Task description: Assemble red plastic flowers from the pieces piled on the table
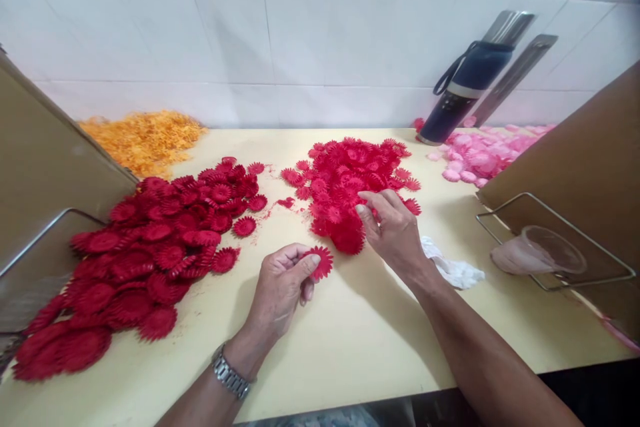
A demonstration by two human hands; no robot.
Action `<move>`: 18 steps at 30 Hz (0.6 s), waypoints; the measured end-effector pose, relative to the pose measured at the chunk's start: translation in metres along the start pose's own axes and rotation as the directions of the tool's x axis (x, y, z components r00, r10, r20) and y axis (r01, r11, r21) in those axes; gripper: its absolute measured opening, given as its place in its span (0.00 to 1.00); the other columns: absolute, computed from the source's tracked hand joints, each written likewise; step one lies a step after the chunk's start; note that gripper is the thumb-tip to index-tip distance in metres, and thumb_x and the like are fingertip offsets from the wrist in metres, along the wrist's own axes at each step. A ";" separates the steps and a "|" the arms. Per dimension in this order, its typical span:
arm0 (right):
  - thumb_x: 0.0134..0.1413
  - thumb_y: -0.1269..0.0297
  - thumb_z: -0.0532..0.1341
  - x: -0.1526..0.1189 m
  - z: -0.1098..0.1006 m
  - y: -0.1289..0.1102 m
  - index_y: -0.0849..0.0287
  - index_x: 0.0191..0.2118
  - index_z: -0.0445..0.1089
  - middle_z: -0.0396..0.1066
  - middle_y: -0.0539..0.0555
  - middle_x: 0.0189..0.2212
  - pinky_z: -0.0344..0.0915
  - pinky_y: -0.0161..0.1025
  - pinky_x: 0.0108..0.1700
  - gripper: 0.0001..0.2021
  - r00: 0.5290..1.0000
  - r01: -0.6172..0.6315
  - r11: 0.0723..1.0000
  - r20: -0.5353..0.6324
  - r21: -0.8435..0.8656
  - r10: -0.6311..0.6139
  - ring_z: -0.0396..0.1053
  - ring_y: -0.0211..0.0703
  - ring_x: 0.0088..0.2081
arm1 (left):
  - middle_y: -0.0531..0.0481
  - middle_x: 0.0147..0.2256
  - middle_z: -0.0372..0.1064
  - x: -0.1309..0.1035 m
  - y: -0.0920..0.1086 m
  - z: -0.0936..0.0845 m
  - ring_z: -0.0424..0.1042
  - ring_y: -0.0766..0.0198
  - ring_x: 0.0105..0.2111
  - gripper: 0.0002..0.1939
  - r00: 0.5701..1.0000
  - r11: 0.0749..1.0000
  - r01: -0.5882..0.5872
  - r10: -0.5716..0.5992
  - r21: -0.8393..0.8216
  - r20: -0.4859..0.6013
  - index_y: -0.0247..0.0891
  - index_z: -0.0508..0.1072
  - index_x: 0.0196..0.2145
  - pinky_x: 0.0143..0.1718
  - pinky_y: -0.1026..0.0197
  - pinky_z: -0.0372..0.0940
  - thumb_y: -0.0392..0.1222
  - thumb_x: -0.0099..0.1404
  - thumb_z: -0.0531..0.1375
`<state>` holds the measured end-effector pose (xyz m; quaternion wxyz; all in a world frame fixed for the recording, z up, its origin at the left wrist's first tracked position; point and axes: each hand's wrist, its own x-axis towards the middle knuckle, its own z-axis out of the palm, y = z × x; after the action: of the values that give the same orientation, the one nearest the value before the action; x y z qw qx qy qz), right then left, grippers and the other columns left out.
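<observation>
Between thumb and fingers, my left hand [285, 283] pinches a red scalloped flower piece [323, 263] above the pale yellow table [310, 353]. My right hand [393, 227] is at the lower right edge of a heap of bright red flower pieces [350, 170], its thumb and index finger bent toward each other. Whether anything sits between those fingertips is too small to tell. Left of my left hand lies a larger pile of darker red, thicker flower pieces [155, 233]. Red crumbs are scattered between the two heaps.
Orange petals [150, 140] lie at the back left, pink pieces [480, 153] at the back right beside a dark blue bottle [470, 83]. White tissue [453, 267] is near my right forearm. A plastic cup [537, 252] rests in a wire holder. Brown panels flank both sides.
</observation>
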<state>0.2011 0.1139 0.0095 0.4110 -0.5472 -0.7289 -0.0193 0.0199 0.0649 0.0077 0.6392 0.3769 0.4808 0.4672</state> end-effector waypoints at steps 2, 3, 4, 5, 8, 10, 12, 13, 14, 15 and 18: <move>0.58 0.64 0.53 -0.002 -0.003 -0.011 0.60 0.37 0.69 0.68 0.55 0.30 0.62 0.37 0.32 0.09 0.999 0.022 0.990 0.029 0.137 -0.026 0.65 0.40 0.29 | 0.58 0.15 0.59 0.000 0.000 0.000 0.52 0.76 0.12 0.11 0.999 1.000 -0.011 0.011 -0.007 -0.047 0.35 0.65 0.20 0.12 0.72 0.45 0.43 0.51 0.63; 0.58 0.64 0.53 -0.003 -0.003 -0.018 0.59 0.34 0.69 0.68 0.54 0.29 0.61 0.36 0.31 0.09 0.996 0.019 0.973 0.077 0.228 -0.037 0.64 0.39 0.28 | 0.59 0.15 0.58 0.000 0.000 0.000 0.51 0.76 0.12 0.12 0.998 1.000 -0.018 0.017 -0.010 -0.062 0.35 0.64 0.19 0.12 0.72 0.45 0.43 0.50 0.63; 0.57 0.63 0.55 -0.005 -0.003 -0.026 0.59 0.32 0.69 0.67 0.53 0.27 0.61 0.35 0.30 0.08 0.988 -0.001 0.947 0.145 0.320 -0.048 0.64 0.38 0.27 | 0.59 0.15 0.57 0.000 0.000 0.000 0.51 0.76 0.13 0.13 0.997 1.000 -0.023 0.022 -0.010 -0.073 0.35 0.64 0.19 0.12 0.72 0.45 0.44 0.50 0.63; 0.56 0.62 0.56 -0.007 -0.002 -0.032 0.59 0.30 0.68 0.67 0.51 0.25 0.60 0.34 0.29 0.08 0.972 -0.038 0.915 0.227 0.402 -0.059 0.63 0.36 0.26 | 0.59 0.15 0.57 -0.001 0.000 0.000 0.51 0.76 0.13 0.14 0.996 1.000 -0.026 0.025 -0.004 -0.081 0.35 0.63 0.18 0.12 0.72 0.45 0.45 0.50 0.63; 0.51 0.60 0.60 -0.013 0.002 -0.045 0.60 0.26 0.65 0.63 0.47 0.21 0.57 0.31 0.24 0.09 0.884 -0.216 0.804 0.460 0.554 -0.080 0.59 0.33 0.23 | 0.60 0.14 0.54 -0.001 0.000 0.000 0.51 0.75 0.14 0.18 0.995 0.999 -0.022 0.024 0.029 -0.093 0.36 0.61 0.17 0.12 0.71 0.44 0.49 0.50 0.63; 0.51 0.61 0.61 -0.015 0.005 -0.048 0.60 0.25 0.63 0.61 0.46 0.20 0.55 0.30 0.24 0.10 0.833 -0.320 0.729 0.546 0.605 -0.088 0.58 0.32 0.23 | 0.60 0.13 0.53 -0.001 0.000 0.000 0.50 0.75 0.13 0.20 0.995 0.999 -0.026 0.029 0.034 -0.094 0.36 0.60 0.16 0.12 0.71 0.45 0.51 0.50 0.63; 0.52 0.62 0.59 -0.014 0.006 -0.047 0.60 0.26 0.62 0.61 0.46 0.20 0.56 0.29 0.24 0.09 0.815 -0.370 0.670 0.571 0.643 -0.098 0.58 0.31 0.23 | 0.60 0.14 0.55 -0.001 -0.001 0.000 0.51 0.75 0.13 0.19 0.997 0.999 -0.029 0.030 0.014 -0.077 0.36 0.61 0.17 0.13 0.71 0.46 0.52 0.51 0.63; 0.52 0.63 0.58 -0.013 0.005 -0.047 0.61 0.26 0.62 0.61 0.46 0.21 0.56 0.30 0.25 0.09 0.816 -0.377 0.656 0.569 0.654 -0.099 0.58 0.31 0.23 | 0.59 0.14 0.56 0.000 -0.002 0.000 0.52 0.75 0.13 0.18 0.998 1.000 -0.028 0.029 0.003 -0.057 0.36 0.62 0.18 0.13 0.71 0.48 0.52 0.51 0.62; 0.52 0.65 0.58 -0.013 0.005 -0.045 0.61 0.26 0.62 0.61 0.46 0.21 0.56 0.30 0.25 0.08 0.820 -0.376 0.652 0.564 0.658 -0.096 0.58 0.32 0.24 | 0.59 0.15 0.57 0.000 -0.002 0.000 0.54 0.75 0.13 0.17 0.999 1.000 -0.027 0.027 -0.003 -0.032 0.36 0.63 0.19 0.13 0.71 0.49 0.51 0.52 0.62; 0.52 0.66 0.58 -0.012 0.004 -0.044 0.61 0.26 0.62 0.61 0.46 0.21 0.56 0.30 0.26 0.07 0.826 -0.371 0.655 0.557 0.658 -0.092 0.58 0.32 0.24 | 0.59 0.16 0.58 0.000 -0.003 -0.001 0.55 0.74 0.13 0.15 1.000 1.000 -0.025 0.025 -0.007 -0.007 0.36 0.65 0.21 0.14 0.71 0.50 0.50 0.53 0.62; 0.53 0.68 0.57 -0.013 0.002 -0.040 0.61 0.27 0.62 0.61 0.47 0.21 0.56 0.30 0.26 0.05 0.832 -0.359 0.661 0.546 0.659 -0.093 0.58 0.32 0.24 | 0.58 0.17 0.61 0.000 -0.004 -0.002 0.58 0.74 0.13 0.12 0.999 1.000 -0.025 0.025 -0.003 0.029 0.36 0.67 0.24 0.14 0.71 0.51 0.47 0.53 0.62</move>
<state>0.1675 0.0891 0.0172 0.3760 -0.3698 -0.7128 0.4624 0.0185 0.0641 0.0037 0.6405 0.3889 0.4662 0.4703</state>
